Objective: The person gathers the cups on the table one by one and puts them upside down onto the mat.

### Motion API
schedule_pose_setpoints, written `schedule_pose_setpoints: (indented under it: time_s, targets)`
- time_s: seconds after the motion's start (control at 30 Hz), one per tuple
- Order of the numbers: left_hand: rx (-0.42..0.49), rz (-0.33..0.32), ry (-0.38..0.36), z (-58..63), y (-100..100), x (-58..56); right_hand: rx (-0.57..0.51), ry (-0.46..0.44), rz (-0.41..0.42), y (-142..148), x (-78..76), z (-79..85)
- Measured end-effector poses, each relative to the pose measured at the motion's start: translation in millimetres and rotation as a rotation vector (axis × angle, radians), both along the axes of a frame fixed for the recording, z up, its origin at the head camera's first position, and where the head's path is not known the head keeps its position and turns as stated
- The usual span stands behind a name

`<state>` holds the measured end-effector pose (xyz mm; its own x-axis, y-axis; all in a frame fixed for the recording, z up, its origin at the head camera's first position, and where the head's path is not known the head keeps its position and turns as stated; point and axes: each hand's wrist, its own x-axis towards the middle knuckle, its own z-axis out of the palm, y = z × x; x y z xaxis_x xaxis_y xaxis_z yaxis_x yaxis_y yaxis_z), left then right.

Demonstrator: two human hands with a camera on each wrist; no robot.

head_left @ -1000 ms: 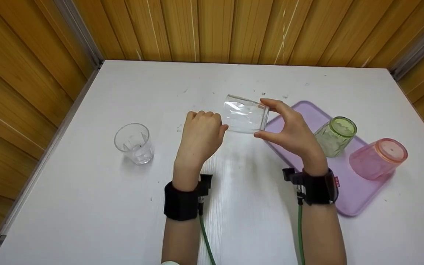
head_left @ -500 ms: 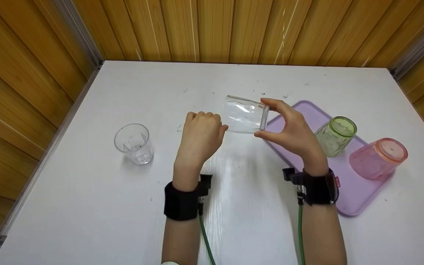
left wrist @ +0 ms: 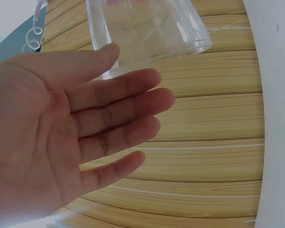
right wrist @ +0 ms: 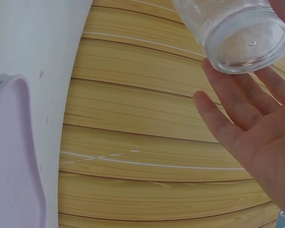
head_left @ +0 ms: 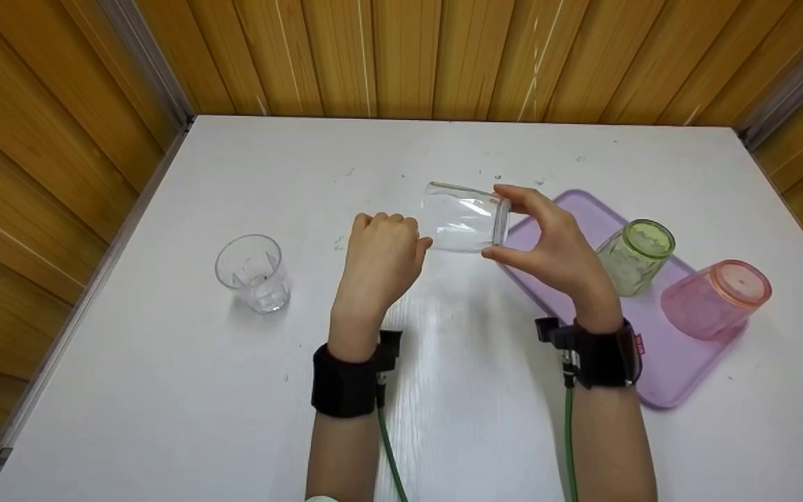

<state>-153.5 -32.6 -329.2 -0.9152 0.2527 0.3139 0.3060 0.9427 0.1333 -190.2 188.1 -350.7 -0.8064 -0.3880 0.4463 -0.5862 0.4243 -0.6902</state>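
A clear drinking glass [head_left: 464, 219] is held on its side above the table, its mouth towards the left and its base to the right. My right hand [head_left: 558, 247] grips the base end between thumb and fingers; the right wrist view shows the round bottom of this glass [right wrist: 249, 42] against the fingertips. Close to the mouth end is my left hand [head_left: 380, 261]. In the left wrist view its fingers [left wrist: 118, 116] are loosely extended, with nothing in the palm. Its thumb overlaps the glass rim there; whether they touch I cannot tell.
On the white table [head_left: 164, 390], a second clear glass [head_left: 255, 275] stands upright at the left. A purple tray [head_left: 666, 380] at the right carries an upside-down green glass [head_left: 635, 258] and an upside-down pink glass [head_left: 712, 300]. Wood-patterned panels [head_left: 401, 63] border the table.
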Motion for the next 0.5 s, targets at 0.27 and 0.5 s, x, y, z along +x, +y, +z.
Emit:
schedule_pose_setpoints:
  time_s: [0.27, 0.5]
  targets:
    - [-0.035, 0.01, -0.049, -4.1, 0, -2.6, 0.004, -0.006, -0.011, -2, -0.9, 0.1]
    - [-0.059, -0.008, -0.063, -14.0, 1, -7.5, -0.012, 0.021, -0.018, -8, -4.4, -2.4]
